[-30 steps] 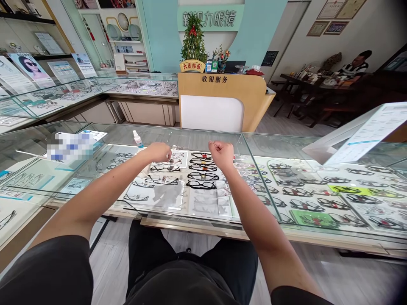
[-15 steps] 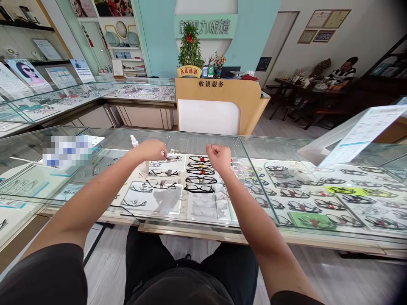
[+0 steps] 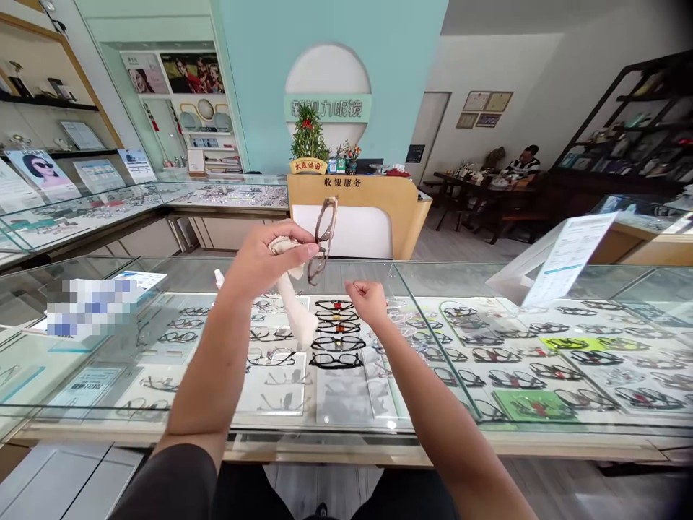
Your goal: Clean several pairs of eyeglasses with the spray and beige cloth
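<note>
Currently I watch, from my remote post, a brown-rimmed pair of eyeglasses [image 3: 325, 235] tilted nearly edge-on, raised above the counter, pinched by the left hand [image 3: 265, 256]; a crumpled cream cloth [image 3: 297, 314] hangs from the same grip. Right hand [image 3: 369, 300] curled into a loose fist, near a column of black-framed glasses [image 3: 336, 360] inside the long glass display counter [image 3: 379, 442]. Beyond: a pale wooden cashier desk [image 3: 408, 227]
</note>
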### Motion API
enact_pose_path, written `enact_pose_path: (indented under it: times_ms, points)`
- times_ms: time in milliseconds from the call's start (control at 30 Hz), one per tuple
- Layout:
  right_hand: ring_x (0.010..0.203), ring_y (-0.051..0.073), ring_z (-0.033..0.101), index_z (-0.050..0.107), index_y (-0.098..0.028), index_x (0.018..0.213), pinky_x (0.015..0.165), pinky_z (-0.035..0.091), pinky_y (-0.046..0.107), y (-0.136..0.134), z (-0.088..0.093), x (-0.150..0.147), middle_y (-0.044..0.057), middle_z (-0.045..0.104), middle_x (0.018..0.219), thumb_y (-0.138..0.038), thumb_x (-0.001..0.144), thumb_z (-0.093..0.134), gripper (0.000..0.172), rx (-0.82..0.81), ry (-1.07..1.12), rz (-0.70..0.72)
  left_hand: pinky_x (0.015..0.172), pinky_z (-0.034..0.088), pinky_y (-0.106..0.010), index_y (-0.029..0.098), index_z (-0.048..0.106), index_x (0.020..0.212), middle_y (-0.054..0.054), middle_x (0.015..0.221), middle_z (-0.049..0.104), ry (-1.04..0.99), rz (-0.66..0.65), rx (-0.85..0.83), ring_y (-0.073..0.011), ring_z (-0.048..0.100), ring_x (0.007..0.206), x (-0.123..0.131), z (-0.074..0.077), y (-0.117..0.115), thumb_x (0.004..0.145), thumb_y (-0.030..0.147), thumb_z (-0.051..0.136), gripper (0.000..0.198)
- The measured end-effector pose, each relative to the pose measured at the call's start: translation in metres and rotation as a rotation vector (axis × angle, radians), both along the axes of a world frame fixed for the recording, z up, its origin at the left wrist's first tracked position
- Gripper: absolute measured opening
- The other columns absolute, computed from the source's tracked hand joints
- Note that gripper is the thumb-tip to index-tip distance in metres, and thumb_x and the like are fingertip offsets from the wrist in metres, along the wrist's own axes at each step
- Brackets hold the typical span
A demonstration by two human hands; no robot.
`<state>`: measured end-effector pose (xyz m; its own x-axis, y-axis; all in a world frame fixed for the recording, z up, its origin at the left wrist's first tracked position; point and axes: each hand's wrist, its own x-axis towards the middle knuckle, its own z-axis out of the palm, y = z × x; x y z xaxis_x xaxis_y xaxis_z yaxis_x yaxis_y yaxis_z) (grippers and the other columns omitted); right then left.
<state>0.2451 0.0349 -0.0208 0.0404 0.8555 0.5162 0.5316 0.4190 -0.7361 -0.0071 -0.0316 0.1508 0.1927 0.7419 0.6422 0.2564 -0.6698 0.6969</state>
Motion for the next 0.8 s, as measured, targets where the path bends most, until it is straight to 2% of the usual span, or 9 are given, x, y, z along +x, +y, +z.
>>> enact_pose_path:
  times_ms: [100, 267, 333, 433, 467, 533, 600, 700, 800]
  points:
    - [0.06, 0.012, 0.019, 0.019, -0.028, 0.06, 0.059, 0.02, 0.034, 0.002, -0.001, 0.004, -0.006, 0.017, 0.061, -0.056, 0.093, 0.055, 0.056, -0.001, 0.014, -0.002, 0.064, 0.051, -0.028, 0.023, 0.086, 0.089, -0.005, 0.091, 0.082, -0.221, -0.009, -0.019, -0.0177, 0.069, 0.076, 0.02, -0.011, -0.004, 0.086, 0.05, 0.093, 0.028]
    - [0.06, 0.012, 0.017, 0.019, -0.028, 0.059, 0.059, 0.019, 0.034, 0.002, 0.006, 0.002, -0.006, 0.016, 0.06, -0.057, 0.093, 0.056, 0.058, 0.022, 0.057, -0.004, 0.061, 0.054, -0.027, 0.023, 0.085, 0.091, -0.007, 0.096, 0.087, -0.358, 0.013, -0.057, -0.0165, 0.072, 0.074, 0.038, -0.018, -0.007, 0.088, 0.048, 0.092, 0.026]
    - [0.061, 0.012, 0.018, 0.018, -0.028, 0.06, 0.06, 0.019, 0.034, 0.001, 0.024, -0.002, -0.006, 0.016, 0.061, -0.058, 0.093, 0.057, 0.059, 0.046, 0.071, 0.011, 0.062, 0.056, -0.028, 0.022, 0.084, 0.09, -0.008, 0.099, 0.089, -0.365, 0.01, -0.059, -0.0174, 0.073, 0.075, 0.04, -0.018, -0.006, 0.089, 0.046, 0.091, 0.025]
    - [0.063, 0.012, 0.024, 0.025, -0.027, 0.061, 0.062, 0.023, 0.033, -0.009, 0.071, -0.01, -0.005, 0.023, 0.063, -0.061, 0.096, 0.058, 0.059, 0.108, 0.095, 0.05, 0.063, 0.058, -0.029, 0.022, 0.084, 0.092, -0.009, 0.1, 0.089, -0.362, 0.013, -0.059, -0.018, 0.073, 0.075, 0.035, -0.02, -0.002, 0.092, 0.046, 0.09, 0.025]
    - [0.064, 0.013, 0.027, 0.034, -0.026, 0.061, 0.062, 0.026, 0.033, -0.015, 0.09, -0.013, -0.004, 0.028, 0.064, -0.062, 0.098, 0.059, 0.057, 0.135, 0.107, 0.077, 0.064, 0.057, -0.029, 0.022, 0.085, 0.094, -0.009, 0.1, 0.089, -0.362, 0.022, -0.048, -0.0175, 0.072, 0.074, 0.033, -0.02, -0.001, 0.093, 0.047, 0.09, 0.026]
    - [0.066, 0.014, 0.035, 0.067, -0.023, 0.075, 0.063, 0.029, 0.032, -0.033, 0.127, -0.017, -0.004, 0.039, 0.066, -0.057, 0.1, 0.066, 0.043, 0.187, 0.178, 0.214, 0.066, 0.058, -0.029, 0.022, 0.086, 0.096, -0.008, 0.103, 0.089, -0.36, 0.048, -0.022, -0.0163, 0.07, 0.072, 0.027, -0.02, 0.003, 0.093, 0.049, 0.091, 0.028]
    - [0.065, 0.014, 0.033, 0.082, -0.022, 0.091, 0.062, 0.028, 0.032, -0.052, 0.155, -0.019, -0.005, 0.038, 0.066, -0.055, 0.102, 0.072, 0.037, 0.179, 0.207, 0.32, 0.069, 0.058, -0.03, 0.022, 0.088, 0.098, -0.008, 0.102, 0.089, -0.356, 0.066, -0.003, -0.0163, 0.069, 0.072, 0.024, -0.021, 0.006, 0.092, 0.052, 0.092, 0.031]
    - [0.062, 0.013, 0.024, 0.088, -0.023, 0.103, 0.06, 0.024, 0.033, -0.075, 0.173, -0.019, -0.008, 0.029, 0.063, -0.057, 0.101, 0.079, 0.035, 0.159, 0.233, 0.403, 0.068, 0.055, -0.03, 0.022, 0.09, 0.099, -0.007, 0.096, 0.088, -0.364, 0.063, 0.008, -0.0168, 0.068, 0.074, 0.023, -0.021, 0.009, 0.091, 0.055, 0.093, 0.034]
    - [0.06, 0.012, 0.021, 0.088, -0.022, 0.105, 0.058, 0.023, 0.033, -0.081, 0.17, -0.018, -0.01, 0.027, 0.062, -0.057, 0.1, 0.082, 0.036, 0.151, 0.245, 0.407, 0.067, 0.054, -0.029, 0.023, 0.09, 0.098, -0.005, 0.088, 0.086, -0.373, 0.041, 0.005, -0.0162, 0.067, 0.072, 0.028, -0.021, 0.01, 0.092, 0.054, 0.092, 0.032]
